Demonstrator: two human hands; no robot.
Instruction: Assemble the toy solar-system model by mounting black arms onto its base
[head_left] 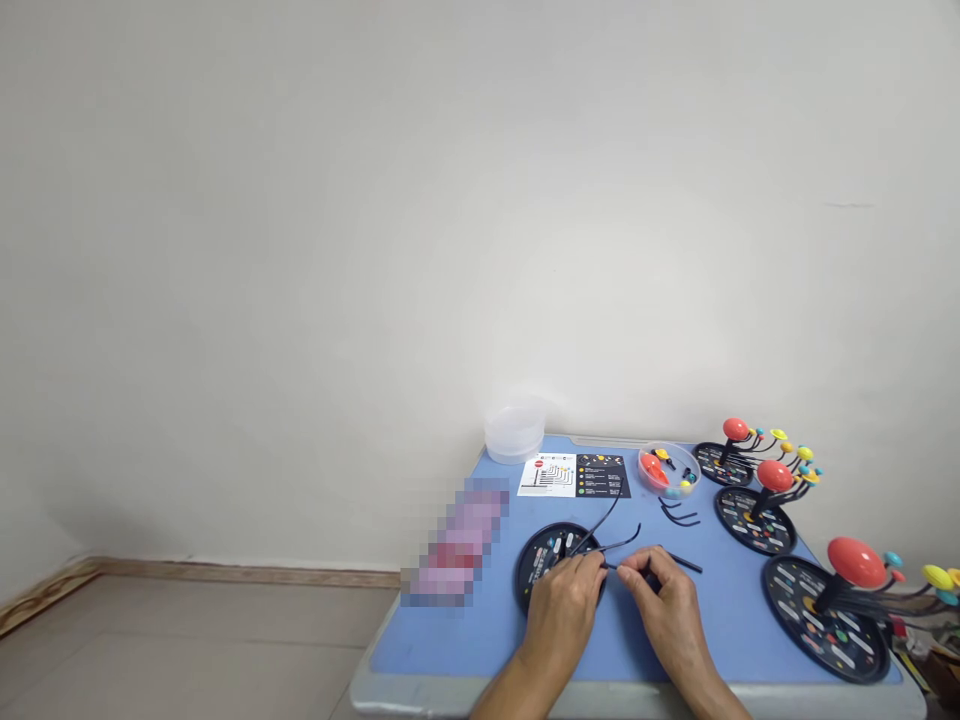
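Note:
A round black printed base [534,567] lies on the blue table mat, partly covered by my left hand [566,600]. Closed fingers of that hand rest over the base, around the inner ends of thin curved black rods [621,541] that stick up and to the right. My right hand [664,595] is pinched on the end of a thin black rod [611,566] between the two hands. Just beyond the right fingers lies a thicker black stick [688,565]. Several loose curved black rods [681,517] are on the mat behind.
Three assembled planet models with red balls [855,562] stand along the right side. A clear dish [669,470] of coloured parts, a printed sheet [549,476] and stacked clear containers [514,434] sit at the back. A blurred pinkish item [459,545] lies left.

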